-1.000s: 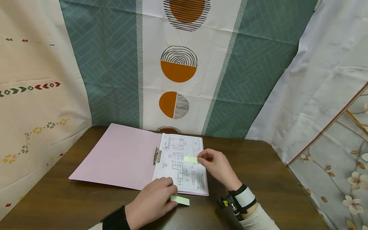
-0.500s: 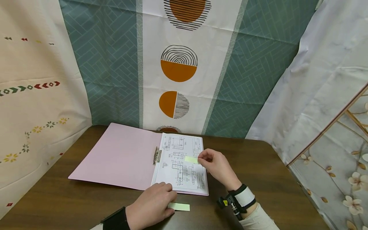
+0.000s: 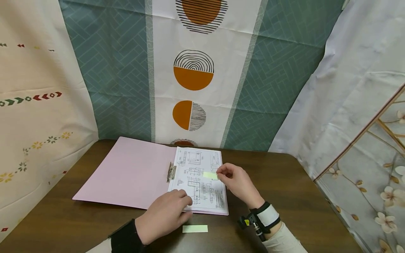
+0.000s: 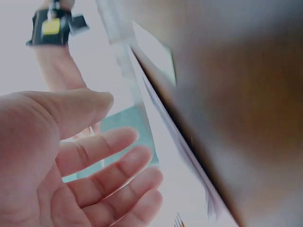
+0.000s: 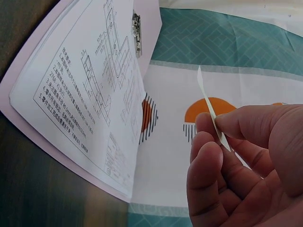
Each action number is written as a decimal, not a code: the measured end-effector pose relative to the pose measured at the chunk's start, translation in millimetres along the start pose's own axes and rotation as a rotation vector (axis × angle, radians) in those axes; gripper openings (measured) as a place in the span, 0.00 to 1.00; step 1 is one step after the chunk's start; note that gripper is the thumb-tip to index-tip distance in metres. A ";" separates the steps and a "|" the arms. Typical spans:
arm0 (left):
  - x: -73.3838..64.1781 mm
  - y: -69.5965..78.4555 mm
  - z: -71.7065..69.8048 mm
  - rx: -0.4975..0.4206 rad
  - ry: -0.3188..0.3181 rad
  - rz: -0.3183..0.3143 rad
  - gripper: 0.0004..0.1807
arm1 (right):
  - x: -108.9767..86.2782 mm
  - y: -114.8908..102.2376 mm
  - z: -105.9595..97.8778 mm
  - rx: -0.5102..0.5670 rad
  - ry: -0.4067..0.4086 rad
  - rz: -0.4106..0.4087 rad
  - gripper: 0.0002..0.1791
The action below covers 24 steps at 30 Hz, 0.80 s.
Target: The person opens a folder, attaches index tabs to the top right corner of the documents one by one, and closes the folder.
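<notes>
Between thumb and forefinger my right hand (image 3: 237, 182) pinches a pale green sticky note (image 3: 210, 175), held above the right part of the drawing sheets (image 3: 202, 193). Seen edge-on, that sticky note (image 5: 208, 97) points upward in the right wrist view. My left hand (image 3: 166, 215) is over the near left edge of the sheets, its fingers loosely bent and holding nothing. In the left wrist view, the left hand's fingers (image 4: 109, 177) are apart from the thumb. A second pale green strip (image 3: 195, 229) lies flat on the table, just right of the left hand.
An open pink folder (image 3: 133, 172) lies on the brown table (image 3: 262, 182), its metal clip (image 3: 171, 172) along the spine beside the sheets. Patterned cloth (image 3: 193, 77) hangs behind, with more cloth at both sides.
My left hand has let go of the second green strip, which now lies flat on the table, and has moved up toward the folder. The right hand has stayed nearly still with its note.
</notes>
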State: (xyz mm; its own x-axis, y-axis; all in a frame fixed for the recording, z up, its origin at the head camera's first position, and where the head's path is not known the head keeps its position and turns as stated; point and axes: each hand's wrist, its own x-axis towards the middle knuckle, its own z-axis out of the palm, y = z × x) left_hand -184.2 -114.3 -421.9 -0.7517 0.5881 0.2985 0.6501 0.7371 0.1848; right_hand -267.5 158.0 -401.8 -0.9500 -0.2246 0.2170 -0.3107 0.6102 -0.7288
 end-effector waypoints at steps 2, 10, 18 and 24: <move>6.7 -6.4 -1.0 0.057 0.058 -0.013 0.14 | 0.3 0.1 -0.3 0.003 0.004 0.003 0.05; 32.8 -31.4 3.4 0.188 0.059 -0.136 0.24 | 0.3 0.8 -0.5 0.017 0.010 0.001 0.05; 42.4 -44.9 7.9 0.178 0.022 -0.194 0.24 | 1.0 2.1 -0.2 0.018 0.007 0.000 0.06; 44.7 -48.6 9.0 0.162 -0.026 -0.239 0.18 | 0.6 4.5 -0.9 0.001 0.021 0.026 0.05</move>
State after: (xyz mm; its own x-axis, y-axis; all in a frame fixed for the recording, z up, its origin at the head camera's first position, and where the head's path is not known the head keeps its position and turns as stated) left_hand -250.4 -120.9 -426.0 -0.8856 0.3978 0.2398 0.4292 0.8982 0.0949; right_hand -269.4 161.4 -404.4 -0.9581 -0.1931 0.2115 -0.2862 0.6147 -0.7351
